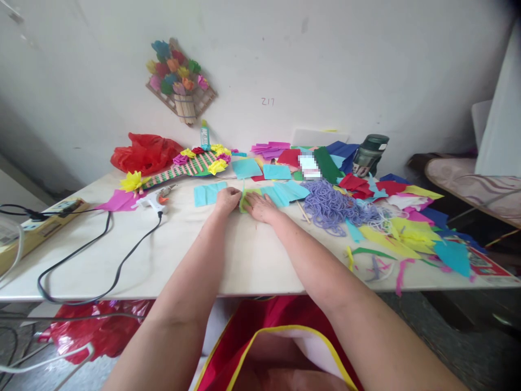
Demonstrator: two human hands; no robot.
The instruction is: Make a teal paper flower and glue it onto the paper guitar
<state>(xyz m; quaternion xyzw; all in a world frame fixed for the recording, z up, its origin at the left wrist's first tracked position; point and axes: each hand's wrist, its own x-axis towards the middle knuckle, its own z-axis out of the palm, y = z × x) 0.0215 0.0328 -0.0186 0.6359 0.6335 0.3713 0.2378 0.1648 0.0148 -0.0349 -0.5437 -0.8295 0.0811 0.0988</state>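
Note:
My left hand [228, 200] is closed, its fingertips pinched at the left edge of a small yellow-green crepe paper piece [246, 204] on the table. Across the right part of that piece lies my right hand [264, 207], palm down with fingers stretched out. A thin pale-green strand [243, 185] rises from the piece, between the hands. Light-blue paper pieces flank them: one folded sheet [205, 195] on the left, another [295, 191] on the right. Just beyond lie two flat blue squares, one [245, 168] left of the other [277, 172]. My fingers partly cover the yellow-green piece.
A white glue gun [151, 202] with a black cord lies left, near a power strip [44, 228]. Behind it rests a flower-decorated guitar shape [183, 169]. Purple yarn [331, 206], a thin stick [303, 212], paper scraps [402, 236] and a dark bottle [369, 155] occupy the right.

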